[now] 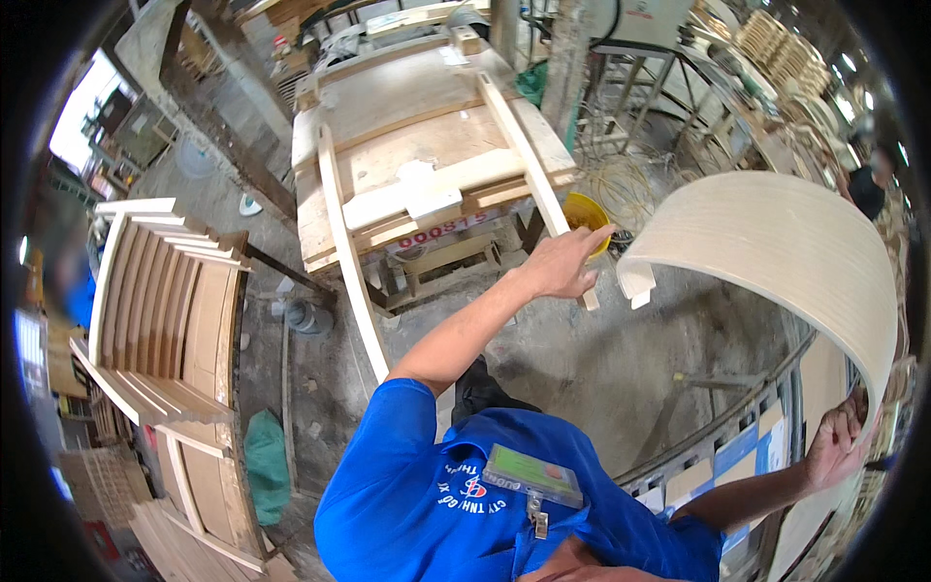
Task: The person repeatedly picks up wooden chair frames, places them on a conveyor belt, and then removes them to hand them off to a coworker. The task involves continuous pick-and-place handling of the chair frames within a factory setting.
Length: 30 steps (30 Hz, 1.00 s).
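A large curved panel of pale wood (776, 228), bent into an arch, stands at my right side. My right hand (839, 441) grips its lower edge, with the fingers partly hidden at the panel. My left hand (562, 264) is stretched out in front of me, holding nothing, its index finger pointing toward the panel's near end and its thumb apart. A gap shows between that hand and the panel. Beneath the left hand runs the end of a long wooden rail (529, 160), which lies on the wooden workbench (364, 97) beside a second rail (339, 223).
To the left, a stack of curved wooden slats (155, 291) rests on a wooden stand. A yellow bucket (586, 211) sits by the bench's right corner. Concrete posts (208, 126) rise at the left. Boxes (737, 456) line a curved rail near my right arm.
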Each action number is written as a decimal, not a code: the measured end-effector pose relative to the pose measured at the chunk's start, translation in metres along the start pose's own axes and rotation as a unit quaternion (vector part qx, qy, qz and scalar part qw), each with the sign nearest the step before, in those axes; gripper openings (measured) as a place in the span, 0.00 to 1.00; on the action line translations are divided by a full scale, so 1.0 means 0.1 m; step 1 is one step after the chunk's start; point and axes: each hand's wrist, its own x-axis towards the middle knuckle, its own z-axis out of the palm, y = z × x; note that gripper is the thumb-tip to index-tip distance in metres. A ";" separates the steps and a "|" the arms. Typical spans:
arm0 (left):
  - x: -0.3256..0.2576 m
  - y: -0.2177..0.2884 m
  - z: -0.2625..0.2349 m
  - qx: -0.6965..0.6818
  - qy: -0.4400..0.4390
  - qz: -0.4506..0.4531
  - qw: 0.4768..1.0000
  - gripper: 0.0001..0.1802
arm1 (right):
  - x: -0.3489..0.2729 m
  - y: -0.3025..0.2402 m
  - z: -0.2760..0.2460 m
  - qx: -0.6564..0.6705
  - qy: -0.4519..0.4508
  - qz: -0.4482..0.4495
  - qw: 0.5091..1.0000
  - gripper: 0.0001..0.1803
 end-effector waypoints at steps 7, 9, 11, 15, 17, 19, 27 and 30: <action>0.13 -0.87 -0.70 -0.116 0.126 -0.115 0.979 0.32 | 1.39 1.28 0.55 0.099 -0.087 0.073 0.989 0.08; 0.22 -1.17 -0.91 -0.204 0.272 -0.124 0.932 0.26 | 1.80 1.64 0.66 0.100 -0.104 0.107 0.984 0.07; 0.21 -1.56 -1.23 -0.179 0.366 -0.111 0.906 0.22 | 2.17 1.95 0.58 0.077 -0.114 0.137 0.981 0.08; -0.06 -2.23 -1.79 -0.059 0.396 -0.145 0.905 0.26 | 2.86 2.63 0.14 -0.209 -0.128 0.106 0.964 0.20; -0.33 -2.48 -2.00 -0.005 0.387 -0.204 0.899 0.28 | 3.11 3.44 0.13 -0.506 0.049 -0.053 0.860 0.28; -0.60 -2.75 -2.19 0.063 0.410 -0.233 0.880 0.29 | 3.37 3.78 -0.09 -0.590 -0.022 -0.047 0.806 0.25; -1.10 -3.26 -3.37 0.367 0.462 -0.210 0.780 0.35 | 4.36 5.92 0.47 -0.785 -0.338 -0.107 0.508 0.16; -0.83 -3.25 -3.65 0.455 0.443 -0.208 0.744 0.40 | 4.93 6.66 0.05 -0.838 -0.310 -0.110 0.435 0.19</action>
